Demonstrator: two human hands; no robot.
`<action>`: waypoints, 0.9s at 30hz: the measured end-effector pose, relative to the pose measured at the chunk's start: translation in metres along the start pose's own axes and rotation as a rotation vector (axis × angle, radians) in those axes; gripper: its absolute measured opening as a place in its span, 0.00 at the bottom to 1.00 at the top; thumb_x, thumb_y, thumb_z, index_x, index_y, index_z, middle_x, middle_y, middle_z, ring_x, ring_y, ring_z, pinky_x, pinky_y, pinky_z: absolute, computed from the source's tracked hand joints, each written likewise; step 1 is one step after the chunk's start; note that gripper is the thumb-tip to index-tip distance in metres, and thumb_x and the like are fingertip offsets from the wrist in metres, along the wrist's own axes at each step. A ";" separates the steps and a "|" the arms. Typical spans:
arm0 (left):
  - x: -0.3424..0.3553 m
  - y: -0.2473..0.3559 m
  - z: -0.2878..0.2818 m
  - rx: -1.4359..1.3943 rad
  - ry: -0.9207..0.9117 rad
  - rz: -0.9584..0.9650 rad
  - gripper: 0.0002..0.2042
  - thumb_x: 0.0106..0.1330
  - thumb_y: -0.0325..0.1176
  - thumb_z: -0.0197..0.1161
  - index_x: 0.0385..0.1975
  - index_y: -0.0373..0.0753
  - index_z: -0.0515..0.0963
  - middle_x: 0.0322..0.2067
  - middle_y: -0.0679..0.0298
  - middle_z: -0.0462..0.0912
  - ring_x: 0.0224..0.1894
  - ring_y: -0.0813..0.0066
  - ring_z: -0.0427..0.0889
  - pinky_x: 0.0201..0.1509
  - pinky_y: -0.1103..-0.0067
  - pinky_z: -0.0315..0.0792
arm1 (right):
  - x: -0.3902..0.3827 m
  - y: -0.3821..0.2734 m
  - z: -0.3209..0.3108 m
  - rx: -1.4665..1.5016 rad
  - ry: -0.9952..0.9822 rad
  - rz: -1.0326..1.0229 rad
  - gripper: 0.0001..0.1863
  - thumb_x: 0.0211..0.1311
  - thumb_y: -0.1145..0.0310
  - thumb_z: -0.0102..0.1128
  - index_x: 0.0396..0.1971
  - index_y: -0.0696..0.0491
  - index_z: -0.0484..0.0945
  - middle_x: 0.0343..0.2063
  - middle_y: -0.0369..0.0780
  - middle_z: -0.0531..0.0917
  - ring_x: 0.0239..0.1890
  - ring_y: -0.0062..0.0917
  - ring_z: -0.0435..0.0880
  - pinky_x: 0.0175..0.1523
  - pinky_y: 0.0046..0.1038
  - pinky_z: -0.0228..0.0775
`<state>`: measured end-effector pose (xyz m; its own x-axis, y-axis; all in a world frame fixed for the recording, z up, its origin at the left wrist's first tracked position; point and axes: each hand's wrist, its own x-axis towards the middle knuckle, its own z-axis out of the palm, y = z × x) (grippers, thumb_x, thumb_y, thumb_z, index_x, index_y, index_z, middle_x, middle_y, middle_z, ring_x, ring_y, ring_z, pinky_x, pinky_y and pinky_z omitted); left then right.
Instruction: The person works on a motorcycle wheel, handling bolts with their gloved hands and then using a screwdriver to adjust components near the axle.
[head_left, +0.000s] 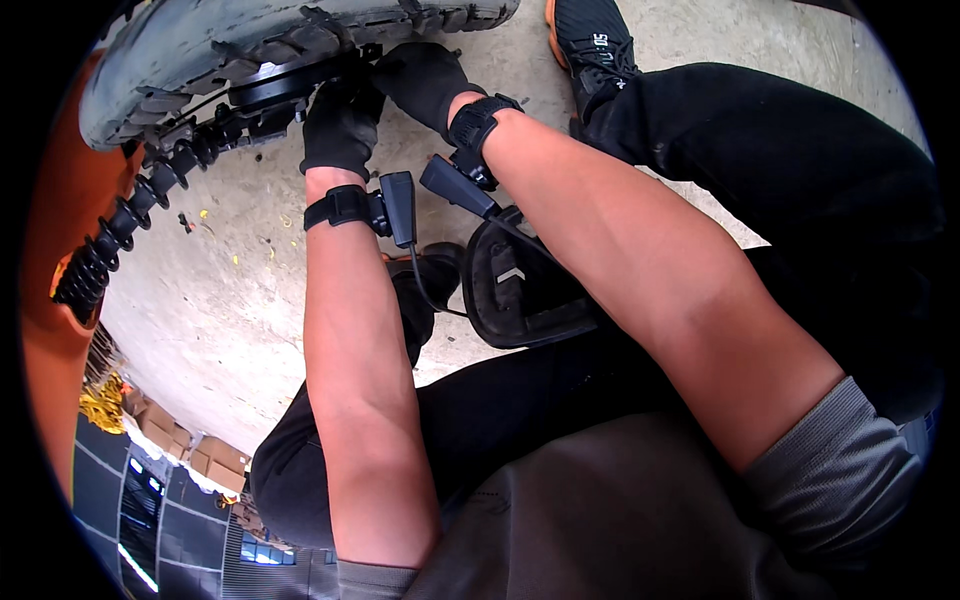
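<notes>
My left hand (340, 132) and my right hand (425, 85), both in black gloves, are close together beside the hub of a wheel with a chunky grey tyre (180, 75). Their fingers curl in at the dark metal parts (285, 88) on the wheel's inner side. What they grip is lost in the dark between glove and hub. From the hub area a black coil-spring shock absorber (135, 212) runs down to the left, toward an orange body panel (55, 370). Each wrist carries a strap with a small black box on a cable.
Pale concrete floor (200, 330) lies below, with small yellow scraps on it. My black shoe (595, 45) is at the upper right. A black rounded thing (525, 325) sits between my legs. Cardboard boxes (218, 462) and a yellow heap (102, 405) stand at the lower left.
</notes>
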<state>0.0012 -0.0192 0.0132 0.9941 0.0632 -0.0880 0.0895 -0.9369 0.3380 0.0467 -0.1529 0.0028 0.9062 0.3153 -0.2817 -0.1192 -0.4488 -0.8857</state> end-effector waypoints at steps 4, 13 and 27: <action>0.003 0.006 -0.005 0.067 -0.082 -0.009 0.16 0.58 0.43 0.51 0.42 0.45 0.74 0.40 0.58 0.76 0.46 0.60 0.73 0.48 0.74 0.67 | 0.001 0.003 0.004 -0.026 0.009 0.003 0.15 0.48 0.56 0.53 0.26 0.52 0.80 0.29 0.44 0.80 0.35 0.36 0.77 0.44 0.31 0.68; 0.003 0.009 -0.008 -0.153 -0.174 0.180 0.20 0.53 0.30 0.50 0.49 0.38 0.68 0.50 0.55 0.70 0.52 0.62 0.69 0.54 0.79 0.62 | 0.003 -0.003 0.001 -0.111 -0.019 0.003 0.13 0.50 0.60 0.49 0.27 0.51 0.79 0.31 0.44 0.79 0.37 0.37 0.77 0.44 0.33 0.68; 0.008 -0.001 0.013 0.173 -0.161 0.203 0.15 0.58 0.39 0.49 0.42 0.41 0.73 0.43 0.57 0.75 0.47 0.59 0.71 0.49 0.71 0.66 | 0.014 0.015 0.005 -0.185 0.074 0.142 0.13 0.49 0.62 0.49 0.29 0.54 0.78 0.32 0.47 0.79 0.38 0.38 0.77 0.45 0.32 0.68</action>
<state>0.0088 -0.0222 0.0003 0.9670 -0.1734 -0.1869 -0.1351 -0.9702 0.2010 0.0552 -0.1510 -0.0163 0.9138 0.1794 -0.3644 -0.1770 -0.6316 -0.7548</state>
